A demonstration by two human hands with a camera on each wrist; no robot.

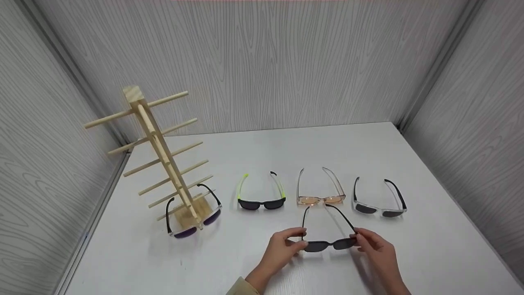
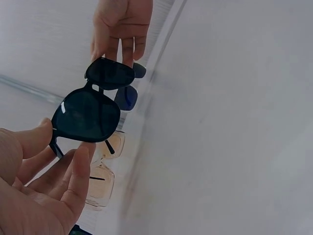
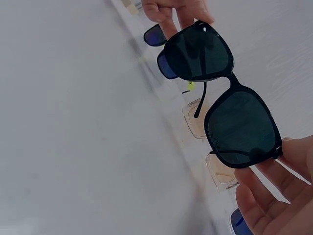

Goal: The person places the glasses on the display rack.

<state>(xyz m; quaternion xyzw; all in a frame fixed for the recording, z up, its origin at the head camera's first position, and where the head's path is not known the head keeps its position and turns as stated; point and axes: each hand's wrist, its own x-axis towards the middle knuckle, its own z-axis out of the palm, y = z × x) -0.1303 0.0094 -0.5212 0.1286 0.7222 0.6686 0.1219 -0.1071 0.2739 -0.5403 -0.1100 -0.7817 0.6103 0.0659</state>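
The left hand [image 1: 282, 248] is pinching one front corner of the black sunglasses [image 1: 316, 246], its thumb and fingers closing down to the frame. The right hand [image 1: 378, 250] is pinching the opposite corner in much the same way. The pair is spanning the space between the hands and seems to be hovering over the white desk [image 1: 319, 151], right of its middle and well apart from its far edge. Its lenses are facing the person, and its arms are pointing, unfolded, toward that far edge.

Holding by the corners looks sound, since both hands are sharing the weight. Fingertips are lying close to the lower rims, so keeping them on rim and hinge should be sparing the lenses from smudges. Moving both hands level and together should be keeping the arms from twisting. The arm tips are ending near the clear-framed orange glasses [image 1: 334, 199], so a little lift would be helping clear them.

Farther out, the white-framed sunglasses [image 1: 392, 213] are lying toward the desk's right edge and the black-and-lime sunglasses [image 1: 273, 204] left of the orange pair. Near the left edge, a wooden stand [image 1: 157, 144] is carrying purple-lensed sunglasses [image 1: 186, 232] low down.
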